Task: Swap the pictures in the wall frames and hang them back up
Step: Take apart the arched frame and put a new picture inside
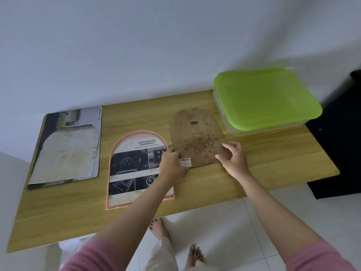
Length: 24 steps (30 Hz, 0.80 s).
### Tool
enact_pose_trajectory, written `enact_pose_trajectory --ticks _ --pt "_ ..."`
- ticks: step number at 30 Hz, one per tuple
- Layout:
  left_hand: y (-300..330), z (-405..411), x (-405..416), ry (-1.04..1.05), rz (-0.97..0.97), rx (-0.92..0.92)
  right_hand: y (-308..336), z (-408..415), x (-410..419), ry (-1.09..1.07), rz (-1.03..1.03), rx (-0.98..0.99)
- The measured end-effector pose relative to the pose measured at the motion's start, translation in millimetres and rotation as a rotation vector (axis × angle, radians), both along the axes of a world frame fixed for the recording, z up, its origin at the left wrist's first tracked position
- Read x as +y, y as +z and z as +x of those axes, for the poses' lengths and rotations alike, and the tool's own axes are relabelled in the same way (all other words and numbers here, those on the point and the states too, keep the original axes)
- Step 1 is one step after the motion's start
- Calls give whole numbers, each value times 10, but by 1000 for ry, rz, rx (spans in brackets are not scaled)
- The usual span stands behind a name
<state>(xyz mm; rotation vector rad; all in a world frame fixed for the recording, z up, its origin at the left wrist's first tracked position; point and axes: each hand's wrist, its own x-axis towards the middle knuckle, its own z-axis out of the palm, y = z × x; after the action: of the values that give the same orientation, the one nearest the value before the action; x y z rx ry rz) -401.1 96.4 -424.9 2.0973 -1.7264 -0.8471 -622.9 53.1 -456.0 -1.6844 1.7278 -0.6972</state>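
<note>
A brown arched backing board with a small metal hanger and a barcode sticker lies face down on the wooden table. My left hand grips its lower left corner. My right hand holds its lower right edge, fingers spread on top. Just left of it lies an arched frame with an orange rim holding a car dashboard picture headed "ADVANCED". At the far left, a pale arched paper cut-out rests on a rectangular magazine page.
A clear plastic box with a green lid stands at the back right of the table, close to the board. A black object stands to the right of the table. A white wall rises behind. My bare feet are on the tiled floor.
</note>
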Motion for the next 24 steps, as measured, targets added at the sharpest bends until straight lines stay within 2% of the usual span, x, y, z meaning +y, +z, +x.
enact_pose_trajectory --ticks 3,7,13,19,24 --pt "30 -4 -33 -4 22 1 -19 23 4 0 -26 50" --pt "158 46 5 19 -17 115 34 126 42 -14 -122 97" --pt "284 463 392 146 -94 159 180 700 171 69 -278 26" --pt "297 1120 766 329 -78 119 233 1501 221 313 -247 35" --pt "241 1602 961 317 63 19 328 1934 27 458 -65 216"
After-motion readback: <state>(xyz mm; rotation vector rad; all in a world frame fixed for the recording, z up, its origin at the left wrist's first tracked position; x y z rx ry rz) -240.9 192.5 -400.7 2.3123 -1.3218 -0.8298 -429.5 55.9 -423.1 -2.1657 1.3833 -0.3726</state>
